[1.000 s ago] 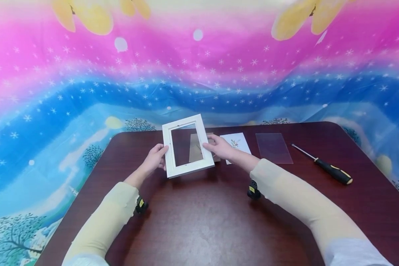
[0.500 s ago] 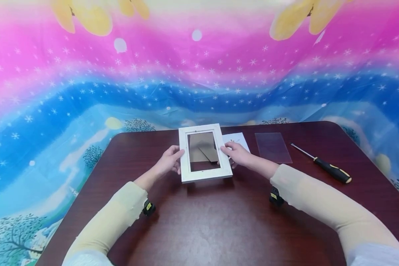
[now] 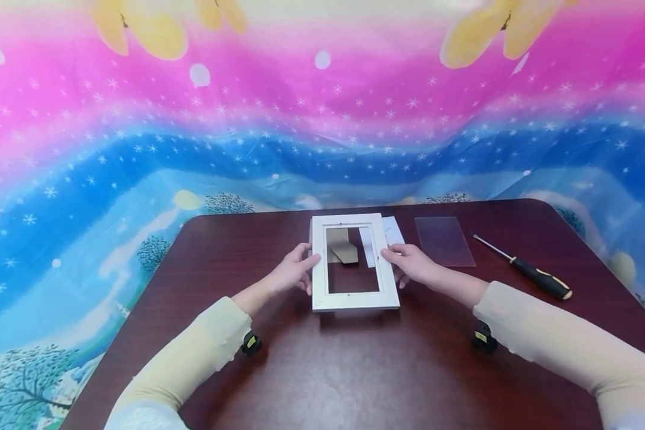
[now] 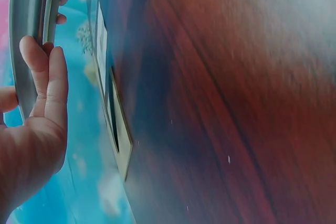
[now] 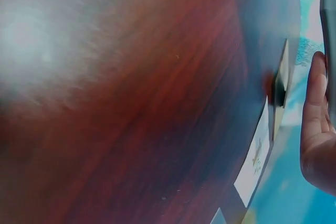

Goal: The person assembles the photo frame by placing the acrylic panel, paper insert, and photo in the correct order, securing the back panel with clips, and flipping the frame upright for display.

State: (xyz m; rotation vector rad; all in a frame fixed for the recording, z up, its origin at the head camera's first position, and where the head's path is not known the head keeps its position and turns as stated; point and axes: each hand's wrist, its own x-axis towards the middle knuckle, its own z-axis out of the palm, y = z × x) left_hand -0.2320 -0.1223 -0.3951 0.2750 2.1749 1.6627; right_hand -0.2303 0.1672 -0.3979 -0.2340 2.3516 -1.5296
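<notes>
A white picture frame (image 3: pixel 319 286) with a bare rectangular opening is held above the table by both hands. My left hand (image 3: pixel 292 270) grips its left side, thumb on the face and fingers behind; the left wrist view shows that hand (image 4: pixel 44 103) along the frame's edge (image 4: pixel 26 24). My right hand (image 3: pixel 411 263) grips the right side the same way, and in the right wrist view its fingers (image 5: pixel 315 93) lie against the frame. Through the opening I see a brown backing board with a stand leg (image 3: pixel 343 248), partly hidden, and part of a white printed card (image 3: pixel 393 230).
A clear rectangular sheet (image 3: pixel 445 242) lies right of the card. Farther right is a screwdriver (image 3: pixel 540 278) with a black and yellow handle. The dark red wooden table (image 3: pixel 322 370) ends at a back edge before a colourful printed cloth (image 3: pixel 322 119).
Both hands have carried the picture frame to the right and lower, nearer the front. Its earlier tilt has straightened, and it now overlaps the card in the head view.
</notes>
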